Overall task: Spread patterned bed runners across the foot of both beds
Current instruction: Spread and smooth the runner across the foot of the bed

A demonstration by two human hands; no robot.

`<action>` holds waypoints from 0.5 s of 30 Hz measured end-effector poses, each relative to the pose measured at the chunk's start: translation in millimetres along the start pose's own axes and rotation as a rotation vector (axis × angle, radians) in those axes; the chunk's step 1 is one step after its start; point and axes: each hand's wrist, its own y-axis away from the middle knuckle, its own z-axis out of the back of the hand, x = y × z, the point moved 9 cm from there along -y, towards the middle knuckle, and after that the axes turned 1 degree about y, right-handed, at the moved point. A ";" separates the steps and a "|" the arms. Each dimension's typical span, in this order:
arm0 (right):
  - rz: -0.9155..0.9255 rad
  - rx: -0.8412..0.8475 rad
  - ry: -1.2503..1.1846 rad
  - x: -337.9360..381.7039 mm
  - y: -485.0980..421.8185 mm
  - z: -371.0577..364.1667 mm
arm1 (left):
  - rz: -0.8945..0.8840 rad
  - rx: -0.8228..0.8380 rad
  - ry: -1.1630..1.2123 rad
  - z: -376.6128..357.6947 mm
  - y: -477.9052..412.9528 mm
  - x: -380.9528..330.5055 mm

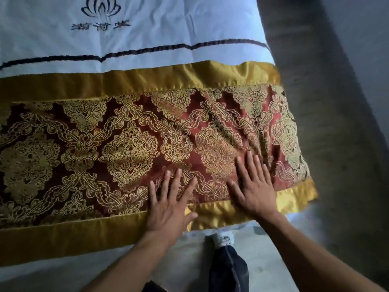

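A red and gold patterned bed runner [117,148] with wide gold satin borders lies across the foot of a white bed [147,39]. Its right end hangs over the bed's right side, and folds bunch up in the cloth there. My left hand [170,201] lies flat on the runner near its front gold border, fingers spread. My right hand [252,184] lies flat beside it, a little further right, pressing on the wrinkled part. Neither hand holds anything.
The white cover carries a dark stitched stripe [147,50] and a dark lotus emblem [101,7] with characters. Grey floor [336,102] runs along the bed's right side and the near edge. My leg and white shoe [223,239] stand below the bed's foot.
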 end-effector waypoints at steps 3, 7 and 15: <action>-0.117 0.051 -0.031 -57.2 33.4 -9.6 | 0.056 0.062 -0.018 3.3 0.5 -1.4; -0.184 0.131 -0.088 -80.0 45.7 -11.2 | 0.112 0.109 -0.021 16.2 7.2 -8.1; -0.012 0.122 -0.220 -43.9 19.0 50.2 | 0.129 0.054 -0.005 70.2 -17.1 -50.3</action>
